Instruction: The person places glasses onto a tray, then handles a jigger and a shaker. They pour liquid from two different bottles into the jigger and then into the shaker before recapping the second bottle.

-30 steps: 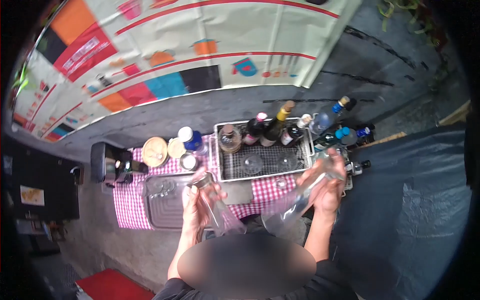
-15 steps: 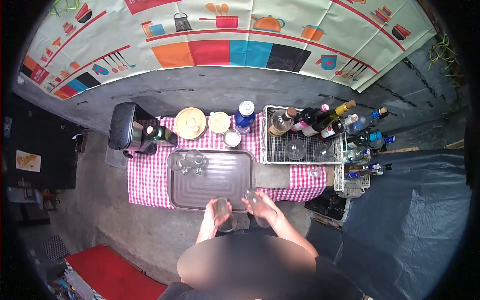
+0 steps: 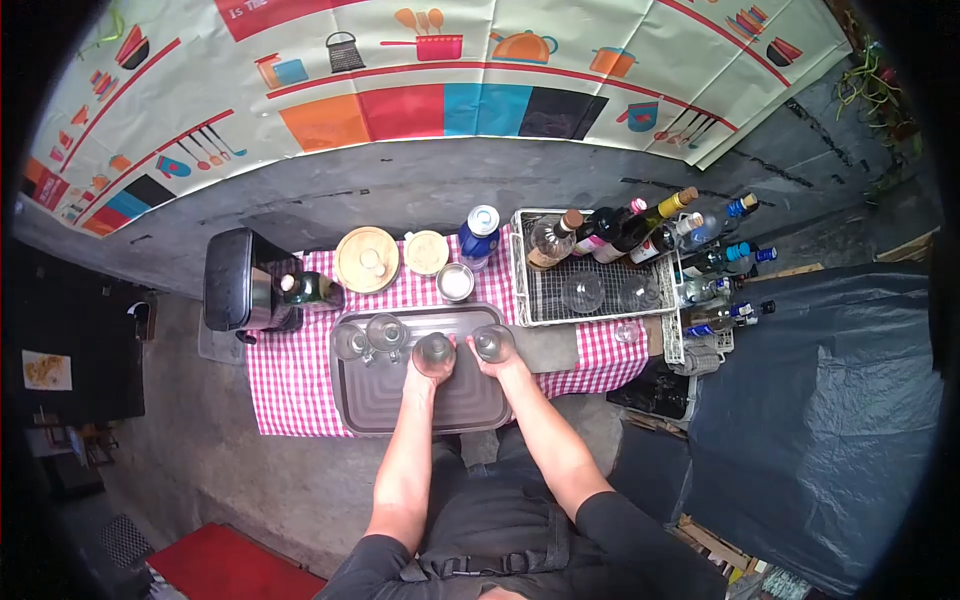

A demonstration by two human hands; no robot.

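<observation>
My left hand (image 3: 440, 373) is wrapped round a clear drinking glass (image 3: 433, 350) over the middle of the brown serving tray (image 3: 385, 400). In my right hand (image 3: 505, 362) is a second clear drinking glass (image 3: 489, 343), close to the tray's right side. Both glasses are upright, mouths toward me, and my fingers partly hide their lower parts. Two more clear glasses, a left one (image 3: 350, 342) and a right one (image 3: 387, 331), stand side by side at the tray's upper left.
Behind the tray are a metal bowl (image 3: 455, 282), a blue bottle (image 3: 479, 238) and a round wooden lid (image 3: 366, 260). A white wire basket (image 3: 590, 322) holds bottles and glasses to the right. A dark bottle (image 3: 313, 291) and black bin (image 3: 238, 280) stand left.
Both hands have moved forward from the tray's near edge to over its middle and right, carrying the two glasses, which are now upright. My view has shifted slightly.
</observation>
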